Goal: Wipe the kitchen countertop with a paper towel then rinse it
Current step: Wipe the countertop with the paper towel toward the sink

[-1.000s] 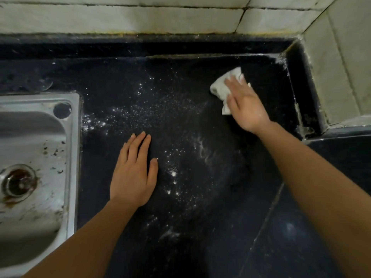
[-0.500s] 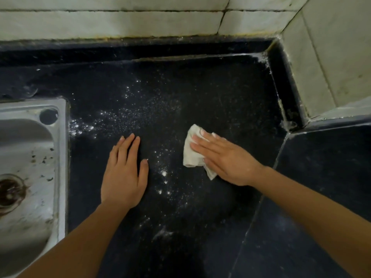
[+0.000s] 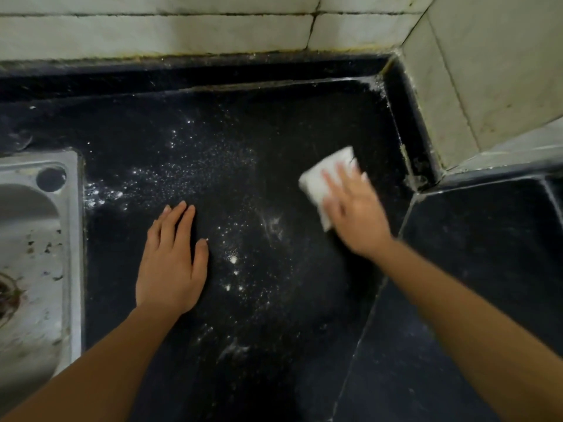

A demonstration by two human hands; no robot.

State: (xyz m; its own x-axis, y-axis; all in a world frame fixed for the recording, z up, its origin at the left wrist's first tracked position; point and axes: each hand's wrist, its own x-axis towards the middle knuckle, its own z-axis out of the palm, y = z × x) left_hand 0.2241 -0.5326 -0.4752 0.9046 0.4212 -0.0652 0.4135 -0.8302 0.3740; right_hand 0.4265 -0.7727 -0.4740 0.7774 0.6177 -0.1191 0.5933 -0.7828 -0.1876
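Pressing one folded white paper towel [image 3: 320, 181] flat onto the black countertop [image 3: 274, 123], at the right-back part of the slab, near the tiled corner. Covering the towel's near half with the right hand [image 3: 356, 217], fingers straight and slightly spread, pinching nothing, showing up blurred. Resting the left hand [image 3: 170, 269] palm-down on the same slab, well apart from the towel, four fingers lying together, thumb out to the side, holding nothing. Counting two hands, two bare forearms. Noting white powder specks [image 3: 231, 260] scattered between and behind the hands, too many to count, with one thicker patch just beside the sink rim. Noting one steel sink [image 3: 73, 239] at left, set into the slab, having one round hole [image 3: 50, 179] in its corner and one drain [image 3: 7, 295] cut off by the frame edge. Noting one second dark slab [image 3: 472, 254] at right, meeting the first along one pale seam. Counting two tiled walls [image 3: 152, 35] meeting at the back-right corner.
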